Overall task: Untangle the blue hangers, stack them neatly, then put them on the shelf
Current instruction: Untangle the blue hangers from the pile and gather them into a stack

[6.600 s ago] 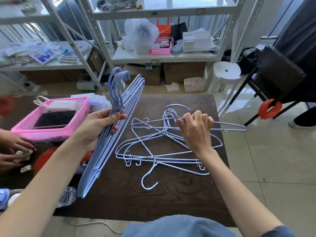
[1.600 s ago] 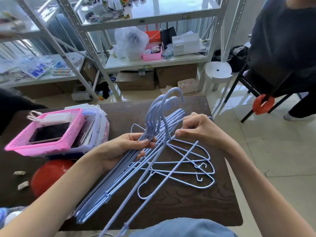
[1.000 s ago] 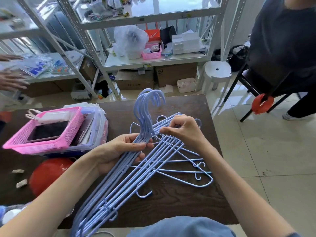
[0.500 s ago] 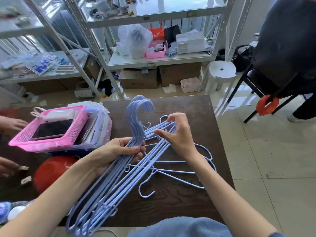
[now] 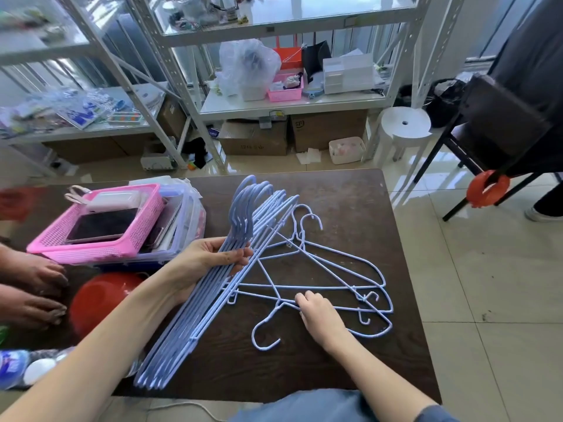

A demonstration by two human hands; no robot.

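My left hand (image 5: 207, 263) grips a neat stack of several pale blue hangers (image 5: 195, 312), held on edge with the hooks pointing away from me. To its right a few loose blue hangers (image 5: 344, 287) lie tangled flat on the dark brown table (image 5: 350, 196). One of them points its hook (image 5: 265, 336) toward me. My right hand (image 5: 316, 315) rests on the neck of that hanger, fingers curled on the wire. The white metal shelf (image 5: 292, 103) stands beyond the table's far edge.
A pink basket (image 5: 100, 226) holding a dark tablet sits on clear boxes at the table's left. A red bowl (image 5: 100, 300) and a bottle (image 5: 12, 367) lie near it. Another person's hands (image 5: 33, 284) reach in from the left. A white stool (image 5: 403, 129) and black chair (image 5: 493, 132) stand right.
My right hand let go of the stack's shoulders and came down toward me onto the loose hangers. The stack in my left hand stays put.
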